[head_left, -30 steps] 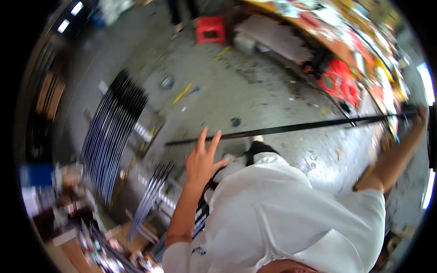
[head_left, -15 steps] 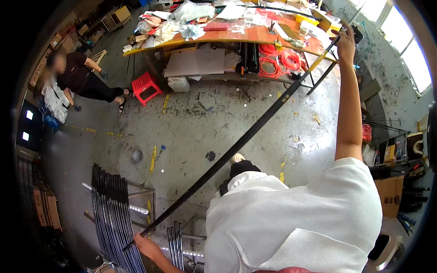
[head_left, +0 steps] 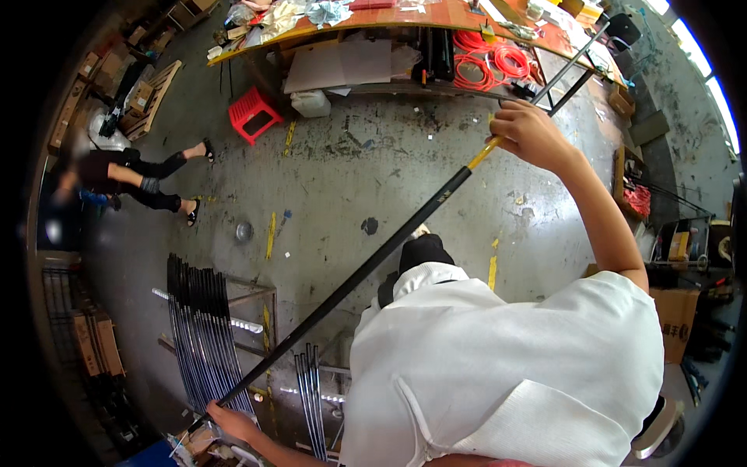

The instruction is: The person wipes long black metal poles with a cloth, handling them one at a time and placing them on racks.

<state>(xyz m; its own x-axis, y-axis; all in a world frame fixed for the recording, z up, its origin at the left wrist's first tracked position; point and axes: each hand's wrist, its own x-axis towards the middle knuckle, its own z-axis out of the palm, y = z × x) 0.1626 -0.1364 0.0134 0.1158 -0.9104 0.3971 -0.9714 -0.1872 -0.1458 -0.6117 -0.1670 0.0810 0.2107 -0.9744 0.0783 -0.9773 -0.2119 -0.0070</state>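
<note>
Since half a second ago the right hand (head_left: 529,134) has come down from near the workbench to over open floor, and the rod lies less steep. The left hand (head_left: 230,420) has stayed low at the frame's bottom edge.

One long thin black rod with a yellow band near its upper end (head_left: 366,268) runs diagonally from lower left to upper right, held clear of the floor. Right hand: fingers curled shut around the rod just above the yellow band. Left hand: closed on the rod's lower end, fingers mostly hidden, so the exact grip cannot be told.

Counts: two hands on one rod. One rack of bundled dark rods (head_left: 198,327) stands just beside the left hand; a smaller cluster of about four dark rods (head_left: 311,389) stands to its right. One red plastic stool (head_left: 253,114) sits well apart on the grey concrete floor (head_left: 373,171). One long orange-topped workbench (head_left: 405,15) carries clutter, with red coiled hose (head_left: 486,62) beneath. One other person (head_left: 128,175) sits at far left.
</note>
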